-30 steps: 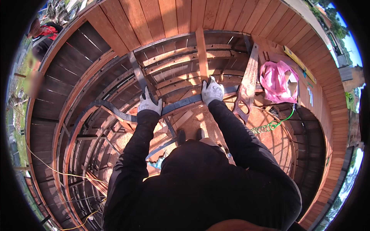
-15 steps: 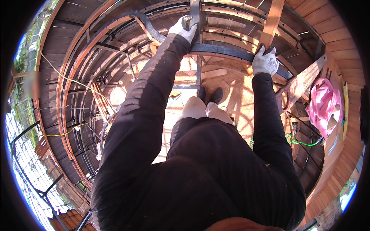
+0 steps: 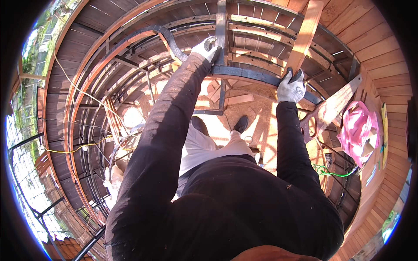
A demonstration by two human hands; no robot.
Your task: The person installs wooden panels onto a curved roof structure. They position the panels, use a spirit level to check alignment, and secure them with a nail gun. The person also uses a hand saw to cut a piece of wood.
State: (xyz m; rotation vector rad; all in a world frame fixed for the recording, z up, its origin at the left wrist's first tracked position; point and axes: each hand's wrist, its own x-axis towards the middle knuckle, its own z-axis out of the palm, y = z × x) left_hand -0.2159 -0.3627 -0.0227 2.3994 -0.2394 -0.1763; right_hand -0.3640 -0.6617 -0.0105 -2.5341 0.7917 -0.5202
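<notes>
My left hand (image 3: 205,48), in a pale glove with dark fingertips, grips a dark metal upright (image 3: 221,24) just above a curved dark-topped rail (image 3: 252,75). My right hand (image 3: 291,87), gloved the same way, has its fingers wrapped round the foot of a wooden plank (image 3: 307,35) where it meets that rail. Both arms reach out from my body in black sleeves. A hand saw (image 3: 331,102) lies at the right, beside my right hand and across the end of the rail.
A pink plastic bag (image 3: 353,119), a yellow level (image 3: 384,130) and a green coiled hose (image 3: 342,174) sit on the right. Curved ribs (image 3: 80,91) and loose cords fill the left. My feet stand below on a sunlit brown floor (image 3: 241,104) with wood offcuts. A wide slatted rim (image 3: 387,65) surrounds me.
The view has tipped down since a second ago, bringing my legs into sight. My feet are farther apart. Both hands remain gripping at the same places on the frame.
</notes>
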